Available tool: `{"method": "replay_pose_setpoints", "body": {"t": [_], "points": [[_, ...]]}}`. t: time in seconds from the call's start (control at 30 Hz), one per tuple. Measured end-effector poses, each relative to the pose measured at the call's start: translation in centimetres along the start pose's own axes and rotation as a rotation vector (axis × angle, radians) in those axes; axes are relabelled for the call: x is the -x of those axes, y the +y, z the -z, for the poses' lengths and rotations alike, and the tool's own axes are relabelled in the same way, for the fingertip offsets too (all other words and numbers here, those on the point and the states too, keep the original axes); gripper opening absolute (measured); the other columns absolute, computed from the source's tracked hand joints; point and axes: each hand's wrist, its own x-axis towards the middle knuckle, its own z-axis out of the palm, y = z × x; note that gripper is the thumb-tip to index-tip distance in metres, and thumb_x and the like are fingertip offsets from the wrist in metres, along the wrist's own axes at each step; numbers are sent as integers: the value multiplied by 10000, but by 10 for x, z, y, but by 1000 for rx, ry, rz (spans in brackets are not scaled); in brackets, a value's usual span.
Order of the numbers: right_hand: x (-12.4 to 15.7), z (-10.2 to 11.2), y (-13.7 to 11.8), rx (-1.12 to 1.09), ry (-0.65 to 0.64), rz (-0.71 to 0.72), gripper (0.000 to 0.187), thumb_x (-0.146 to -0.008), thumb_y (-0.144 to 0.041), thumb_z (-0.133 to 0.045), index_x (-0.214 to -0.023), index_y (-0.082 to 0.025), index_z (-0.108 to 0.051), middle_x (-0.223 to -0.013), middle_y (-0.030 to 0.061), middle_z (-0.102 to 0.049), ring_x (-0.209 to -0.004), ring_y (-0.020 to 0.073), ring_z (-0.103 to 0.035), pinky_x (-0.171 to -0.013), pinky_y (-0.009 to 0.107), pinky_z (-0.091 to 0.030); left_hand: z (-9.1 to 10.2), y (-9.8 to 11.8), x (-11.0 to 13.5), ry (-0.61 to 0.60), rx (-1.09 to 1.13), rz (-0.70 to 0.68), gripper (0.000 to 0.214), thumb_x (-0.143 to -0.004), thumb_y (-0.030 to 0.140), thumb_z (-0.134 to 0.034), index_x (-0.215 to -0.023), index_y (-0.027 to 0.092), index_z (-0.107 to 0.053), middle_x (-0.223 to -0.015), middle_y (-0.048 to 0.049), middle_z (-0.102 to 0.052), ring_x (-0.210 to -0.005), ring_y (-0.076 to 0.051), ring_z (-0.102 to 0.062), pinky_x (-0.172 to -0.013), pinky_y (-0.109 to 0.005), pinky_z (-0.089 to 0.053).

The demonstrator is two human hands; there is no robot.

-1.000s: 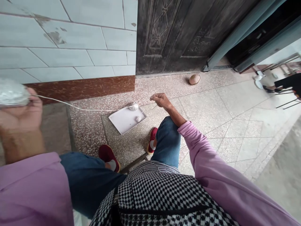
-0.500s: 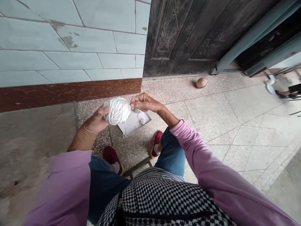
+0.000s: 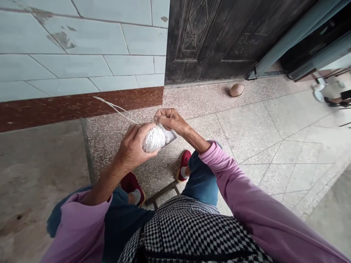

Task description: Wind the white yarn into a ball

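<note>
My left hand (image 3: 134, 144) is wrapped round a ball of white yarn (image 3: 154, 139) from its left side, the thumb below and the fingers over the top. My right hand (image 3: 171, 120) is closed in a pinch just above and to the right of the ball. A bit of white yarn shows under its fingertips. A loose doubled strand (image 3: 113, 106) stretches up and left from behind my left hand. Below the ball lies a shallow white box (image 3: 171, 137) on the floor, mostly hidden, with white scraps in it.
A tiled wall (image 3: 82, 65) and a dark carved door (image 3: 203, 47) stand ahead. On the floor near the door lies a rounded pinkish stone-like object (image 3: 237, 90). My feet in red shoes (image 3: 184, 165) are close below the box. Another person's foot (image 3: 333, 101) shows far right.
My left hand has moved right and turned the yarn ball, with its back now facing up. The doubled strand has swung out to the upper left. My right hand has barely moved.
</note>
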Motion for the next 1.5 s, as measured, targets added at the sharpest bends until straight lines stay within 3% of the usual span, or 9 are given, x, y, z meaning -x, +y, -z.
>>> {"method": "replay_pose_setpoints", "body": {"t": [0.23,0.4,0.57,0.7,0.8,0.93,1.17,1.3,1.5], "points": [[-2,-2,3,-167,-124,92,797,-934,-889,-1173,-988,-204,-770,-643,-87,-458,-565,111,-295,-477,257,-261,8,-8,12,85,-58,-7,692,-1022,268,-940,-1673,239,-709,-1602,-129,-856,-1450,-417,-855,-1281,-675,-772],[-1,1,4,-154,-119,68,745,-921,-805,-1224,-1028,-194,-812,-665,-81,-506,-581,111,-294,-471,258,-220,4,-14,19,118,40,58,667,-1041,362,-979,-1656,238,-754,-1605,-106,-854,-1500,-424,-834,-1343,-699,-727],[0,-3,4,-147,-59,49,612,-992,-641,-1243,-1022,-204,-816,-675,-80,-513,-601,124,-320,-478,257,-258,-10,-26,19,183,298,98,860,-746,492,-1268,-1500,342,-883,-1534,-130,-873,-1482,-484,-819,-1385,-662,-698],[-4,-10,6,-148,-33,32,487,-1090,-465,-1151,-960,-195,-766,-674,-87,-506,-591,107,-315,-494,245,-239,-21,-30,12,345,607,319,993,-576,496,-1290,-1466,283,-906,-1445,-106,-894,-1307,-392,-856,-1233,-515,-754],[-5,-13,9,-192,-70,-1,316,-1140,-363,-1003,-1009,-205,-762,-657,-101,-472,-564,114,-334,-506,241,-260,-25,-28,4,481,1019,491,902,-555,530,-1245,-1343,233,-920,-1230,-86,-902,-1076,-314,-857,-1070,-440,-787],[-5,-11,12,-208,-126,59,425,-1070,-503,-1022,-982,-207,-729,-683,-78,-552,-565,107,-376,-495,226,-296,-21,-17,-2,428,1283,547,651,-713,537,-1144,-1214,195,-910,-1090,-140,-888,-1189,-416,-906,-1230,-574,-785],[-7,-11,8,-34,-126,198,579,-1031,-641,-1137,-1156,-193,-793,-937,13,-751,-727,159,-597,-560,247,-441,-12,-6,-3,457,1303,503,709,-762,485,-1135,-1382,240,-892,-1139,-151,-918,-1383,-485,-904,-1313,-622,-762],[-17,-18,-4,209,-83,362,393,-1270,-419,-922,-1005,-201,-730,-907,4,-669,-815,179,-591,-755,286,-506,-8,-14,0,512,1289,507,676,-760,510,-1158,-1321,230,-905,-1128,-147,-924,-1401,-490,-905,-1333,-615,-756],[-22,-18,-21,600,-91,383,290,-1299,-232,-759,-1020,-218,-684,-853,-27,-599,-843,221,-573,-926,346,-496,-11,-27,-3,590,1283,608,728,-738,532,-1194,-1333,219,-916,-1247,-140,-952,-1331,-380,-915,-1340,-475,-748]]}}
